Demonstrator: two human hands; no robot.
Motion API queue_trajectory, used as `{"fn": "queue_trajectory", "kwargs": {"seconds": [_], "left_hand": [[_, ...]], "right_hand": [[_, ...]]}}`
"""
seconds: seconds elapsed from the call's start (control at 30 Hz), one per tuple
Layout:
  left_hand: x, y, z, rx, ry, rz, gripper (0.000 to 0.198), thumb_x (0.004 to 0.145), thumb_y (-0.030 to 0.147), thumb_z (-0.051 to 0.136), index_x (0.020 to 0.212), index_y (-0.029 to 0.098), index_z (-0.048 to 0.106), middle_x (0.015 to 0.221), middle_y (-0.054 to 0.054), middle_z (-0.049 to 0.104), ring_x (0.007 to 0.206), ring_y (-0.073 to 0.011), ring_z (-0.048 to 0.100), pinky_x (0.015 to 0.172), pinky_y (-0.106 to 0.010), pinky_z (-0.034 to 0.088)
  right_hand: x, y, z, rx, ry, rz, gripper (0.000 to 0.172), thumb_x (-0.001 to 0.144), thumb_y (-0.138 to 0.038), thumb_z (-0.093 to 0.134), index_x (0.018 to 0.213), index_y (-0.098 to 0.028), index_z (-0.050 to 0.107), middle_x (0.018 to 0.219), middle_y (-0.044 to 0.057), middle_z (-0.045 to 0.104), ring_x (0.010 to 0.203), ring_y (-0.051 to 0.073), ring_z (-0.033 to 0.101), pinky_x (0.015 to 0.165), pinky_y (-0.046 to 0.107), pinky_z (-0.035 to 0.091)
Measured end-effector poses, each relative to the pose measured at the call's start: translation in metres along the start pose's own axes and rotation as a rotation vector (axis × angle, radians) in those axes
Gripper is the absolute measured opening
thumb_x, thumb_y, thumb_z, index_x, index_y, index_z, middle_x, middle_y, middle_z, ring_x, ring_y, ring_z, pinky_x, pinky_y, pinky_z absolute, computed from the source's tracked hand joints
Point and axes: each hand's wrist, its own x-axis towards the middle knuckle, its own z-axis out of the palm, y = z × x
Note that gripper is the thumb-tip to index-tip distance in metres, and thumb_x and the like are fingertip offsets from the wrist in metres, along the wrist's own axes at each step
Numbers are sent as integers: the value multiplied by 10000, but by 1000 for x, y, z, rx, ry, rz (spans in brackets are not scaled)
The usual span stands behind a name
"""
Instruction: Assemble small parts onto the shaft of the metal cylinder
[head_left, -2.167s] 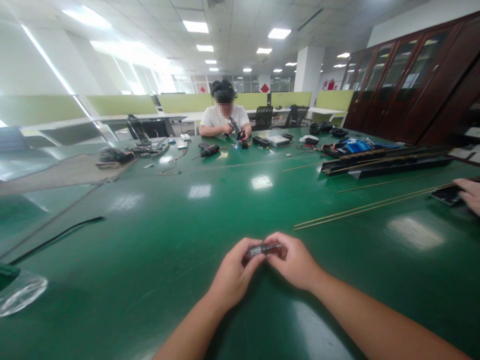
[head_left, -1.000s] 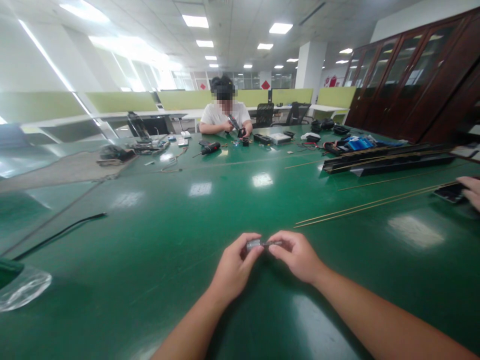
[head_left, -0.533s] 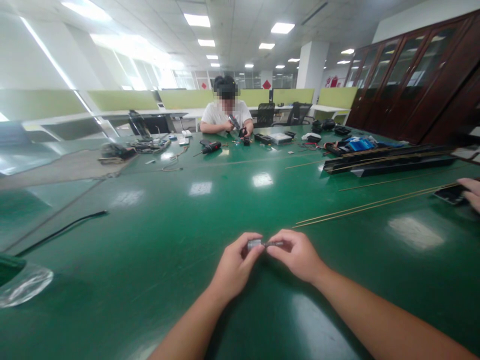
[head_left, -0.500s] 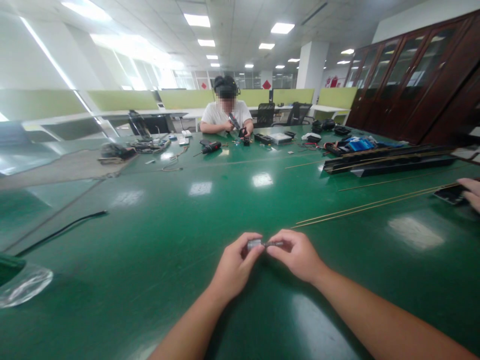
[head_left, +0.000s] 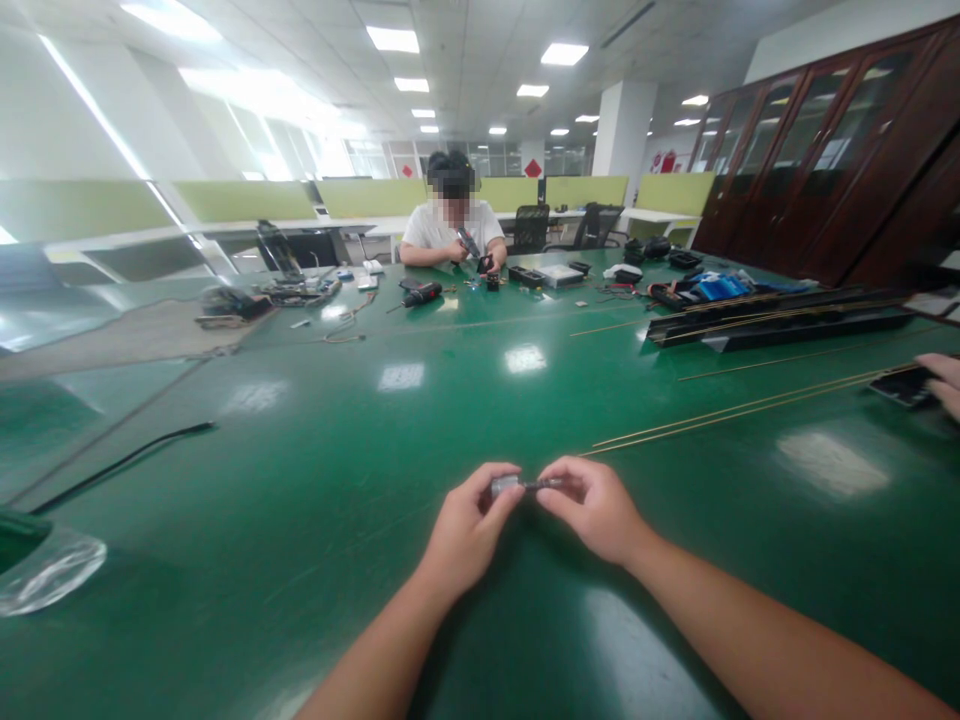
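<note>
A small silver cylinder with a thin dark pin [head_left: 525,485] is held between both my hands just above the green table [head_left: 315,450]. My left hand [head_left: 466,530] pinches the silver end with thumb and fingers. My right hand [head_left: 594,508] pinches the thin dark end. Both hands are closed on the part, and their fingers hide most of it.
Thin brass rods [head_left: 742,408] lie to the right. Another person's hand [head_left: 946,383] rests by a phone [head_left: 901,386] at the right edge. Across the table a person [head_left: 450,232] works among tools. Long black rails [head_left: 772,322] lie far right. A black cable [head_left: 120,465] and a clear bag [head_left: 45,575] are at left.
My hands have stayed nearly in place, rising slightly in the picture. The silver part now shows a shorter body with a thin pin between my fingers.
</note>
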Motion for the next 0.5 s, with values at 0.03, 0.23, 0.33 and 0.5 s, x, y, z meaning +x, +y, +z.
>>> {"fn": "queue_trajectory", "kwargs": {"seconds": [0.03,0.23,0.33,0.5], "left_hand": [[0,-1,0,-3,2,-4,325,904,453,577,1096,209,672,908,-28,689,760,-181,625,706,-277,475],[0,-2,-1,-46,9,-36,375,907,490,565,1107,187,659,828,-23,666,675,-167,596,645,-269,460],[0,-3,-1,-71,4,-45,374,913,496,566,1116,192,646,821,-12,657,660,-154,590,641,-257,456],[1,-2,-1,-100,11,-59,360,915,484,559,1106,189,637,787,0,631,649,-144,585,630,-248,452]], "right_hand": [[0,0,0,11,2,4,115,784,-254,694,854,-164,684,782,37,718,710,177,664,665,275,507],[0,1,0,53,17,17,138,808,-294,672,853,-164,668,677,5,655,604,143,595,591,254,463],[1,2,-1,56,14,35,159,813,-319,673,856,-166,665,665,2,639,589,142,583,570,250,452],[1,1,-2,84,22,60,184,834,-353,659,826,-169,653,606,-9,609,550,141,565,537,248,433]]}}
